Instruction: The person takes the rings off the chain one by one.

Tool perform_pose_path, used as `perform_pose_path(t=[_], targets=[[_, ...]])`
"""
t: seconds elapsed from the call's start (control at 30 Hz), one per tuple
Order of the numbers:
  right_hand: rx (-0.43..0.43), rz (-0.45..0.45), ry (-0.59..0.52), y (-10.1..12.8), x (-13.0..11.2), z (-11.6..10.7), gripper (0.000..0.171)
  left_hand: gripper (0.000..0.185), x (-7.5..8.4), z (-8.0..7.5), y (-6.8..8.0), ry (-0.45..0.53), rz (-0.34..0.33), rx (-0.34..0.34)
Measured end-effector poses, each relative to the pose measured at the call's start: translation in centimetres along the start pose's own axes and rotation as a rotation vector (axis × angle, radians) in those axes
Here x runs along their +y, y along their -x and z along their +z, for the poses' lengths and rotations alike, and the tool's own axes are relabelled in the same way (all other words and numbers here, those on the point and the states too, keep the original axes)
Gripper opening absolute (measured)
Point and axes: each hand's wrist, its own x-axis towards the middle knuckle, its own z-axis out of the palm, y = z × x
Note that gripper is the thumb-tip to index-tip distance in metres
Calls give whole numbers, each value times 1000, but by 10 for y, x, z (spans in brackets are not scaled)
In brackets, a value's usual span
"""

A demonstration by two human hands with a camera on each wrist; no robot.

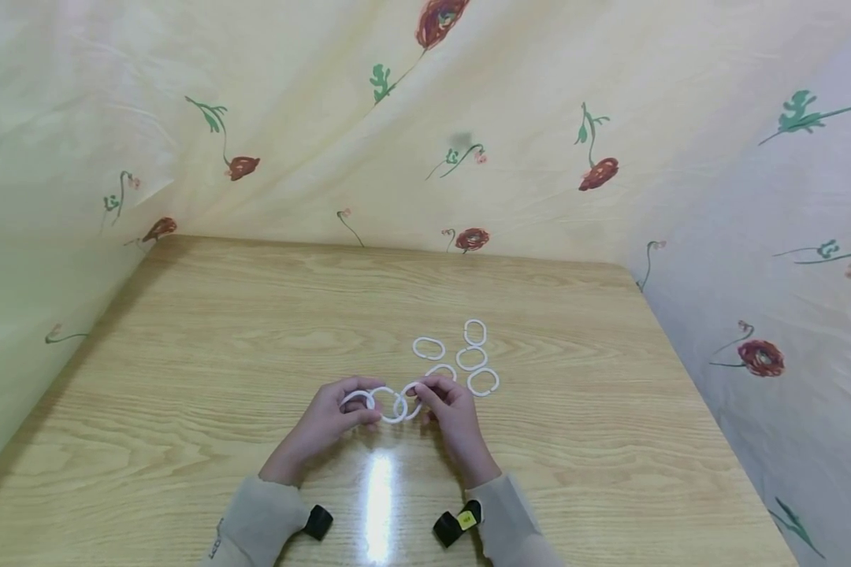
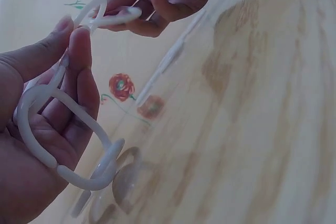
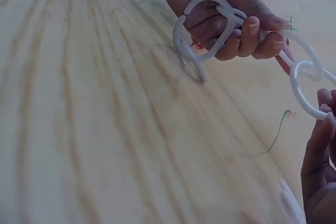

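1. The chain of white plastic rings (image 1: 386, 403) is held just above the wooden table (image 1: 206, 370), near its front edge, between the two hands.
2. The left hand (image 1: 326, 421) pinches the end ring at the 9 o'clock side of the chain; in the left wrist view its thumb and fingers (image 2: 79, 72) are curled around this ring (image 2: 63, 140).
3. The right hand (image 1: 454, 413) pinches the ring at the 3 o'clock end; in the right wrist view only its fingertips (image 3: 320, 129) show, touching the ring (image 3: 310, 93).
4. Both grips are narrow and closed on the chain, not wide.
5. I judge that the rings are light, stiff and smooth, so they can slip between the fingers. Each ring seems to have a split, so it may bend a little there, and too much force could break it.
6. A good place to hold seems to be the curved side away from the split, with thumb and one finger.
7. Loose rings (image 1: 471, 358) lie on the table at about 1 o'clock from the hands, near but apart from them.
8. I see no container; the flowered cloth (image 1: 539, 118) surrounds the table.
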Motion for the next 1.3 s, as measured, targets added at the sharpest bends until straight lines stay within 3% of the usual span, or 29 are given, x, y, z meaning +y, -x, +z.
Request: perform_pose_path(t=[0.4,0.7,1.3], targets=[[-22,-43,30,2,0,0,23,49,1,0,1,12,-6,-25],[-49,-70,41,3,-2,1,21,51,0,0,3,63,12,-88],[-76,-151,143,4,-2,-2,17,51,1,-2,4,75,32,-118]])
